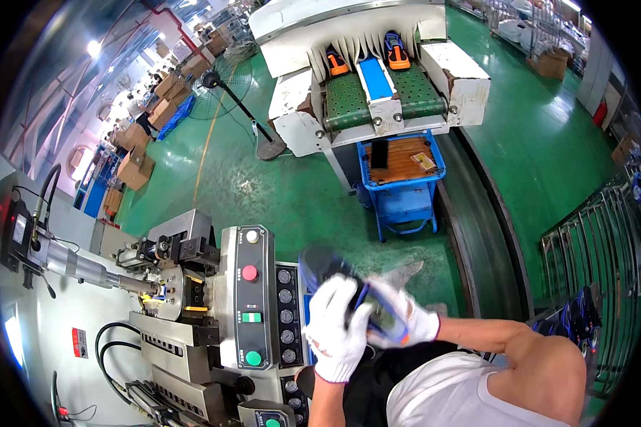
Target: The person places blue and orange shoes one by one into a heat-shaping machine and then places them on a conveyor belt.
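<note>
Head view shows us one shoe (386, 320) held up in front of our body, tilted, with its dark end to the far left and its orange-tipped end to the near right. Our left hand (337, 333) wears a white glove, and its fingers are bent over the near side of the shoe. Our right hand (419, 322), also gloved, wraps the orange end from the right. Some of its fingers are hidden and blurry, so we cannot tell how hard they squeeze.

We think the step in hand is holding and turning the shoe. Any move from here calls for both hands to keep a good grip, because the shoe slants and could slip.

Now for edges. On our left stands a machine with a control box (248, 295) full of round buttons. A row of dials (286, 314) runs along its right side. The dark end of the shoe looks near those dials, but we cannot tell the gap, so a swing to the left could bump them.

There is more room on the far side, where green floor (320, 192) lies between us and a blue cart (400, 169). Past the cart is a conveyor (424, 96), with a left shoe (337, 62) and a right shoe (397, 53), both black and orange. On the right, a metal rack (605, 231) stands well apart from our hands.
</note>
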Demonstrator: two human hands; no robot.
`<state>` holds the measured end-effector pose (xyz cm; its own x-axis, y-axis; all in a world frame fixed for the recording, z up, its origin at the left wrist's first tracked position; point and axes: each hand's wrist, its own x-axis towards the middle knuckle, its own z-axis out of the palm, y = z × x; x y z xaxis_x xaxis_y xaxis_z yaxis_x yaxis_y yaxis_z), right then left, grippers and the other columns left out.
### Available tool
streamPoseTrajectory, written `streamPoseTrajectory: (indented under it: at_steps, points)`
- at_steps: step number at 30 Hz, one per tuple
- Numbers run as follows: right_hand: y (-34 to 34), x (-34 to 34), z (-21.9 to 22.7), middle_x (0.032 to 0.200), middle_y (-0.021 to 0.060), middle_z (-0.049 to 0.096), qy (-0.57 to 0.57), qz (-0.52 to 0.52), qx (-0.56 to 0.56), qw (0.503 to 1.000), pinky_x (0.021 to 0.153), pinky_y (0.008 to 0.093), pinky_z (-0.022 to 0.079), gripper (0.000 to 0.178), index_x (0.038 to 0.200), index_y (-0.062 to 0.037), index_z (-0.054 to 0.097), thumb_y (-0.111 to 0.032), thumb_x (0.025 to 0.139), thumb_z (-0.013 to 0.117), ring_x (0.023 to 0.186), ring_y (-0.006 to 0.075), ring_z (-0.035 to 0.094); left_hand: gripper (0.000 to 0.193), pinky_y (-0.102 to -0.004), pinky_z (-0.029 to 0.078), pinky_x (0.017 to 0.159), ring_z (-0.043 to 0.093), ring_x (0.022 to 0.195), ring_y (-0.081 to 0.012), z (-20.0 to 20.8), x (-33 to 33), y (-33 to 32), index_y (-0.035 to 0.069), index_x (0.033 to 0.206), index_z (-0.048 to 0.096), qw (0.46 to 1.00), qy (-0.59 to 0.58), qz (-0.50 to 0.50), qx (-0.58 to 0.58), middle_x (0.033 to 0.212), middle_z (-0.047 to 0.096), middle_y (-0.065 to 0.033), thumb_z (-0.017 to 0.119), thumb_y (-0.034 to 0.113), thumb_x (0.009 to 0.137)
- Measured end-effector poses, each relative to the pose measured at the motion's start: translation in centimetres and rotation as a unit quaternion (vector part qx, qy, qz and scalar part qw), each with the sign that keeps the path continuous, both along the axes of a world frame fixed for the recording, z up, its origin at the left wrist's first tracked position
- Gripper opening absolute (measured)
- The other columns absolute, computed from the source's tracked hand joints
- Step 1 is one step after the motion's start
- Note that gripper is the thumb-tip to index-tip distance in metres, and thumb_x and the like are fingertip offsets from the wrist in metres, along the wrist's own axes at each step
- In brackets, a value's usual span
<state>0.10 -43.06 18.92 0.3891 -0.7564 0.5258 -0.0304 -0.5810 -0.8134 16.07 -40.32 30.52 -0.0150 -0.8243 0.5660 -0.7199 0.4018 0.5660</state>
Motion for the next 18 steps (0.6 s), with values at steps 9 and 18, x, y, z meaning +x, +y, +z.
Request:
streamPoseTrajectory:
  at_steps: [9, 18]
  points:
    - [-41.9, 1.4, 1.3, 0.134, 0.0293, 0.065, 0.002, -0.400, -0.008, 0.917, 0.109, 0.0446, 0.050, 0.106, 0.153, 0.0057, 0.039, -0.064, 0.083, 0.077, 0.125, 0.0429, 0.063, 0.054, -0.0468, 0.053, 0.105, 0.063, 0.123, -0.0430, -5.3, -2.8, -1.3, 0.001, 0.131, 0.065, 0.987, 0.014, -0.108, 0.118, 0.134, 0.063, -0.0243, 0.085, 0.009, 0.082]
    - [-70.0, -7.5, 1.8, 0.122, 0.0142, 0.074, 0.191, -0.348, 0.147, 0.906, 0.088, 0.0376, 0.057, 0.086, 0.135, -0.0068, 0.069, -0.075, 0.082, 0.073, 0.109, 0.0247, 0.070, 0.033, -0.0357, 0.060, 0.085, 0.072, 0.103, -0.0237, -18.2, 0.5, 17.7, 0.001, 0.128, 0.065, 0.865, 0.265, 0.263, 0.335, 0.131, 0.063, -0.0186, 0.071, 0.005, 0.096]
